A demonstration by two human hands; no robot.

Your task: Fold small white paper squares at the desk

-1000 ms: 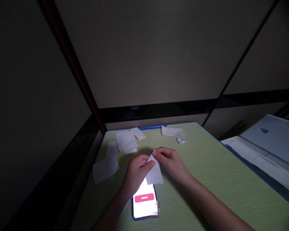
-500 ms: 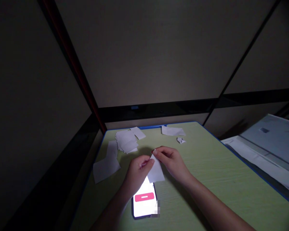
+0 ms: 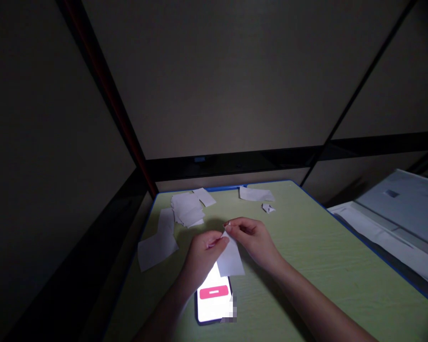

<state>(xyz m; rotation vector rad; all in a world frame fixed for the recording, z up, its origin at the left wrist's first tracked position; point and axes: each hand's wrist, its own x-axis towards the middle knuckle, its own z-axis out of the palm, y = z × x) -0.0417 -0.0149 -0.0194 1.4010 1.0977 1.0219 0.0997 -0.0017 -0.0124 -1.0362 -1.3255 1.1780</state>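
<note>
A white piece of paper (image 3: 231,259) is held up between both hands, narrowing to a folded point at its top. My left hand (image 3: 204,254) pinches its left edge near that point between thumb and fingers. Against the tip, my right hand (image 3: 252,237) is closed, thumb and forefinger pinching the paper. Beneath the paper and my left hand lies a lit phone (image 3: 214,306) with a red button on its white screen; its upper part is covered.
On the green table (image 3: 324,266), a stack of paper pieces (image 3: 187,209) lies at the back left, with loose sheets (image 3: 157,249) beside it. A paper strip (image 3: 257,194) and a small folded paper (image 3: 268,208) are at the back right. A white box-like object (image 3: 395,213) stands right of the table.
The held paper's lower edge has dropped slightly and covers a bit more of the phone. My fingers have shifted a little at the folded tip, still pinching it.
</note>
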